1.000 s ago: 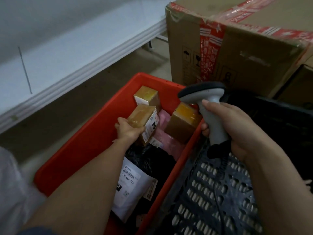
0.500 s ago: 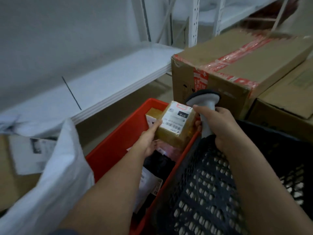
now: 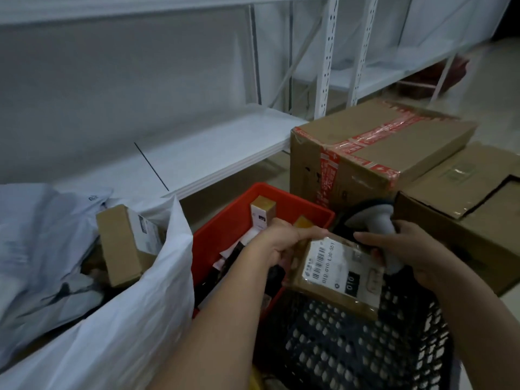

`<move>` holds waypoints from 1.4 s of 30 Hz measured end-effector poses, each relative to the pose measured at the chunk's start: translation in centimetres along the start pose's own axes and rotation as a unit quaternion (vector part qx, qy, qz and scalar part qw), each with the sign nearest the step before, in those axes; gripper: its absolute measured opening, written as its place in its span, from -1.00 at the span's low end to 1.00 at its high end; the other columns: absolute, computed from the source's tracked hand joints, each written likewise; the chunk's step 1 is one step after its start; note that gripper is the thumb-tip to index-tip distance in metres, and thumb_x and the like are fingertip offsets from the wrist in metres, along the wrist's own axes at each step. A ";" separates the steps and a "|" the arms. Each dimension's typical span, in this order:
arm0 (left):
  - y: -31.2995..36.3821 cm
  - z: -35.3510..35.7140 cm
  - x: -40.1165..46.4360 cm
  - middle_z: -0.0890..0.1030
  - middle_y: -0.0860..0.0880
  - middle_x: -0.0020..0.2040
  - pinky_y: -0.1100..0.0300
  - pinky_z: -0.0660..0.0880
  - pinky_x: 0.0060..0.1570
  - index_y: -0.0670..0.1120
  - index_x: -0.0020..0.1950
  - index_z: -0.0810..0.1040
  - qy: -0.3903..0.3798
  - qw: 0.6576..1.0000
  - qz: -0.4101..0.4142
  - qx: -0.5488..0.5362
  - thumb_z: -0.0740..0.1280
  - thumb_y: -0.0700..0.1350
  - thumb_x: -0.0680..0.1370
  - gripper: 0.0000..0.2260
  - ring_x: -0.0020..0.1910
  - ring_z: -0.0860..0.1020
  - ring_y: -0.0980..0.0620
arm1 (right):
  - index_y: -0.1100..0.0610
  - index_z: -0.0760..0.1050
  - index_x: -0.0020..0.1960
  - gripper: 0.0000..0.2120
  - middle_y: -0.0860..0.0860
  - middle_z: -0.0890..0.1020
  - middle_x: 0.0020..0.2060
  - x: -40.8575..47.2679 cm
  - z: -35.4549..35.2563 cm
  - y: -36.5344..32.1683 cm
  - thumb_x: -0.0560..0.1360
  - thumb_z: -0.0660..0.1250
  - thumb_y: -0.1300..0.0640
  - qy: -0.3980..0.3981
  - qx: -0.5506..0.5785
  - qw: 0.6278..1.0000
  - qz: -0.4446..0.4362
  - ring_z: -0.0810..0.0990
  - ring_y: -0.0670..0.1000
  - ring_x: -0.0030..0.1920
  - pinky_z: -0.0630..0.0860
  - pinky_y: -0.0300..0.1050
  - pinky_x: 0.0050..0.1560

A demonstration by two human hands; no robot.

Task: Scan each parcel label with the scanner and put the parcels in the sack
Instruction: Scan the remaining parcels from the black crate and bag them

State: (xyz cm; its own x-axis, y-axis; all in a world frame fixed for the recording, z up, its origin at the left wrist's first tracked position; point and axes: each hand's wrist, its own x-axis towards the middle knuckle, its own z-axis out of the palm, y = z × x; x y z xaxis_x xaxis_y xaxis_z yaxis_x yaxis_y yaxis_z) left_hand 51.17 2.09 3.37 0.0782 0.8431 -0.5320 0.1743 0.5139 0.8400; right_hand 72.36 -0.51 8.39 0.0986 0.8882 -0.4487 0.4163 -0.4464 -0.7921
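At far left, a white sack (image 3: 112, 319) stands open, with a brown cardboard box (image 3: 123, 249) and grey mailer bags inside it. Behind it runs a low white shelf (image 3: 213, 156). Just right of the sack sits a red bin (image 3: 225, 223) holding a small gold-coloured box (image 3: 263, 211) upright at its far end, plus dark and white packages lower down. In the centre, the left hand (image 3: 274, 246) grips the left end of a brown parcel (image 3: 334, 274), held above the edge between the red bin and a black perforated crate (image 3: 351, 347). The parcel's white label (image 3: 329, 261) with barcode faces upward. Just right, the right hand (image 3: 416, 254) is clenched around the handle of a grey scanner (image 3: 378, 220), whose head sits just beyond the parcel. Behind stand a large carton with red tape (image 3: 374, 153) and, at far right, a second carton (image 3: 464, 209).
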 end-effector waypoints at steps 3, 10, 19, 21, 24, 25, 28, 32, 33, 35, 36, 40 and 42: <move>1.0 -1.5 0.2 0.66 -0.10 -0.02 0.21 0.54 -0.42 -0.13 0.32 0.33 0.001 1.000 0.012 0.002 0.62 0.03 0.26 -0.24 -0.23 0.65 0.05 | 0.21 0.45 0.25 -0.33 0.15 0.67 -0.22 1.4 -0.6 0.0 0.28 0.61 -0.03 -0.052 -0.041 0.998 0.009 0.62 0.08 -0.23 0.53 -0.03 -0.29; 2.1 -3.5 1.1 0.67 -0.17 -0.09 0.10 0.60 -0.28 -0.13 0.30 0.36 -0.050 0.995 0.032 -0.082 0.62 -0.05 0.19 -0.23 -0.18 0.68 -0.09 | 0.03 0.50 0.17 0.12 0.08 0.72 -0.04 3.1 -1.6 -0.2 -0.34 0.64 -0.32 -0.198 -0.087 0.976 -0.030 0.68 0.10 0.02 0.61 0.06 0.04; 2.6 -4.3 0.2 0.69 -0.14 -0.08 0.07 0.62 -0.09 -0.15 0.06 0.58 0.021 0.996 0.059 -0.071 0.52 0.01 0.40 -0.66 -0.12 0.67 -0.06 | 0.17 0.53 0.19 -0.01 0.16 0.72 -0.05 3.2 0.2 -0.1 -0.14 0.68 -0.22 -0.185 0.027 0.982 -0.038 0.64 0.18 -0.04 0.59 0.00 -0.07; 2.7 -4.0 0.6 0.67 -0.14 0.04 0.04 0.60 -0.03 -0.16 0.20 0.51 0.114 0.987 0.072 -0.085 0.57 0.10 0.32 -0.43 0.01 0.64 -0.07 | 0.25 0.57 0.12 -0.25 0.15 0.71 -0.20 3.3 0.5 -0.5 0.06 0.66 -0.11 -0.132 0.116 0.984 -0.011 0.60 0.10 -0.21 0.54 -0.09 -0.26; 2.5 -2.8 0.2 0.59 -0.17 0.20 0.06 0.49 0.06 -0.19 0.28 0.49 0.085 0.985 0.037 -0.146 0.56 0.14 0.31 -0.33 0.14 0.54 -0.09 | 0.27 0.57 0.03 -0.60 0.10 0.66 -0.27 3.8 0.9 -0.7 0.34 0.55 0.04 -0.054 0.262 0.963 0.032 0.51 -0.01 -0.33 0.49 -0.17 -0.31; 2.4 -2.2 -0.2 0.60 -0.16 0.18 0.05 0.46 0.05 -0.18 0.28 0.51 0.049 0.987 0.010 -0.155 0.53 0.12 0.35 -0.38 0.09 0.52 -0.10 | 0.26 0.57 0.01 -0.64 0.10 0.64 -0.24 3.8 1.1 -0.8 0.36 0.54 0.05 -0.044 0.299 0.952 0.037 0.49 -0.03 -0.34 0.47 -0.18 -0.29; 2.0 -0.5 -0.6 0.68 -0.13 -0.01 -0.05 0.49 0.19 -0.13 0.17 0.58 -0.039 0.981 -0.009 -0.191 0.45 -0.08 0.48 -0.71 0.05 0.59 -0.12 | 0.28 0.57 0.03 -0.66 0.09 0.66 -0.25 3.4 1.8 -1.1 0.38 0.52 0.10 -0.049 0.331 0.942 0.028 0.48 -0.06 -0.37 0.46 -0.22 -0.30; 2.2 -0.4 0.3 0.71 -0.04 -0.22 0.09 0.59 0.01 -0.10 -0.01 0.61 -0.022 0.973 0.017 -0.228 0.45 -0.23 0.47 -0.87 -0.18 0.66 0.04 | 0.30 0.51 0.13 -0.61 0.13 0.62 -0.19 3.3 1.7 -1.9 0.46 0.48 0.05 -0.004 0.295 0.955 0.015 0.52 -0.03 -0.33 0.50 -0.22 -0.36; 2.1 -0.5 0.6 0.70 -0.02 -0.27 0.18 0.61 -0.20 -0.10 -0.02 0.60 -0.004 0.976 0.019 -0.217 0.45 -0.24 0.47 -0.87 -0.30 0.66 0.09 | 0.31 0.49 0.16 -0.58 0.14 0.60 -0.14 3.5 1.5 -2.1 0.50 0.44 0.00 0.015 0.278 0.960 0.013 0.55 -0.01 -0.30 0.51 -0.18 -0.34; 1.7 -0.8 1.0 0.68 -0.03 -0.33 0.27 0.55 -0.48 -0.13 -0.05 0.58 0.040 0.979 0.012 -0.201 0.45 -0.28 0.47 -0.88 -0.44 0.64 0.10 | 0.30 0.45 0.20 -0.56 0.17 0.58 -0.07 3.8 0.9 -2.6 0.58 0.32 -0.07 0.032 0.247 0.968 -0.003 0.58 0.03 -0.25 0.51 -0.11 -0.29; 1.5 -0.9 1.1 0.68 -0.05 -0.29 0.25 0.56 -0.49 -0.16 -0.03 0.58 0.059 0.978 0.006 -0.198 0.45 -0.30 0.46 -0.86 -0.41 0.64 0.08 | 0.30 0.46 0.18 -0.57 0.17 0.58 -0.07 3.8 0.6 -2.9 0.60 0.27 -0.09 0.026 0.236 0.971 -0.016 0.59 0.04 -0.25 0.52 -0.10 -0.27; 0.7 -1.7 2.1 0.68 -0.20 0.02 0.16 0.64 -0.30 -0.23 0.22 0.54 0.120 0.973 0.000 -0.197 0.54 -0.31 0.36 -0.55 -0.11 0.68 -0.06 | 0.24 0.54 0.00 -0.61 0.12 0.61 -0.29 2.2 -0.5 -4.5 0.61 0.23 -0.11 -0.026 0.208 0.974 -0.081 0.58 0.00 -0.39 0.53 -0.16 -0.38; 0.5 -1.8 2.5 0.68 -0.18 0.05 0.12 0.64 -0.25 -0.23 0.27 0.51 0.131 0.968 -0.003 -0.213 0.58 -0.29 0.31 -0.45 -0.05 0.68 -0.08 | 0.25 0.56 0.00 -0.60 0.10 0.60 -0.38 0.9 -0.7 -5.4 0.60 0.25 -0.11 -0.037 0.199 0.972 -0.116 0.57 0.00 -0.42 0.53 -0.14 -0.37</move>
State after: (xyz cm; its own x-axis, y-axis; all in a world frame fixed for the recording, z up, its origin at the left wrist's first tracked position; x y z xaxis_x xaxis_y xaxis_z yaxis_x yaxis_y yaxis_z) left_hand 49.67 4.70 2.63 -0.1836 0.8224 -0.5385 -0.2506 0.4905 0.8346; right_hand 70.83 2.78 12.51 -0.0278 0.9661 -0.2565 0.0357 -0.2555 -0.9662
